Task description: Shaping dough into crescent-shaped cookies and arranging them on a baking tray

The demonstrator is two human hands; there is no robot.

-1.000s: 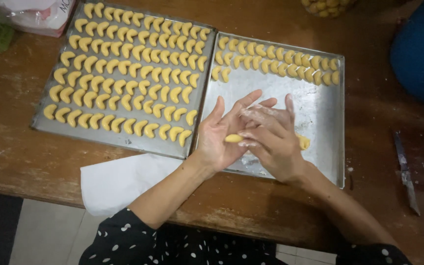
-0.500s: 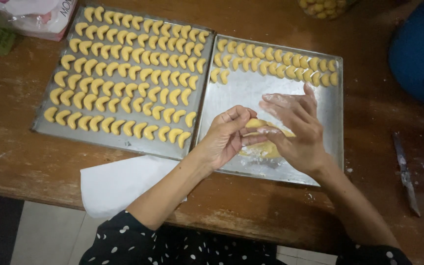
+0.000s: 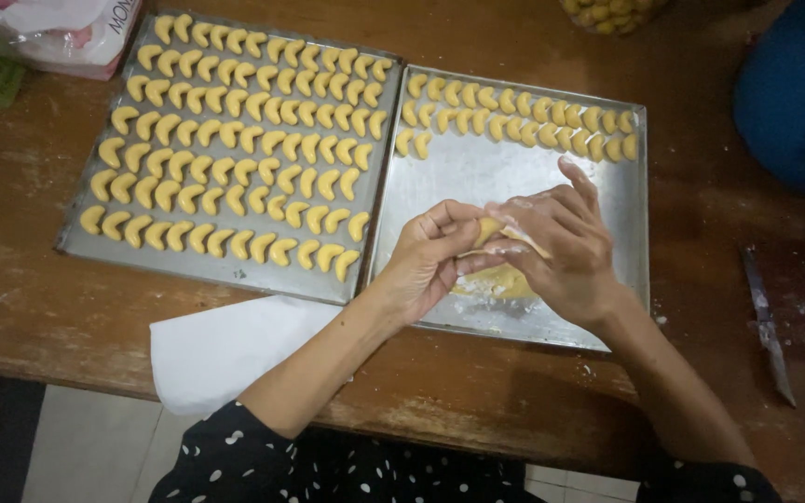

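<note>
My left hand [image 3: 430, 261] and my right hand [image 3: 561, 247] meet over the near part of the right metal tray [image 3: 477, 177]. Both hold a small piece of yellow dough [image 3: 488, 231] pinched between their fingertips. Under my right hand a flat lump of yellow dough [image 3: 500, 281] lies on the tray. Along the tray's far edge run crescent-shaped dough pieces [image 3: 514, 107], with a couple more in a second row at the left. The left metal tray [image 3: 76, 237] is filled with rows of crescent pieces [image 3: 244, 140].
A white sheet of paper [image 3: 225, 349] lies at the wooden table's [image 3: 30, 307] near edge. A knife [image 3: 766, 321] lies at the right. A blue container [image 3: 794, 93] stands at the far right, a plastic bag [image 3: 48, 33] at the far left.
My hands went from rolling a dough piece between the palms to pinching dough at the fingertips. My right hand moved right, uncovering the flat lump on the tray.
</note>
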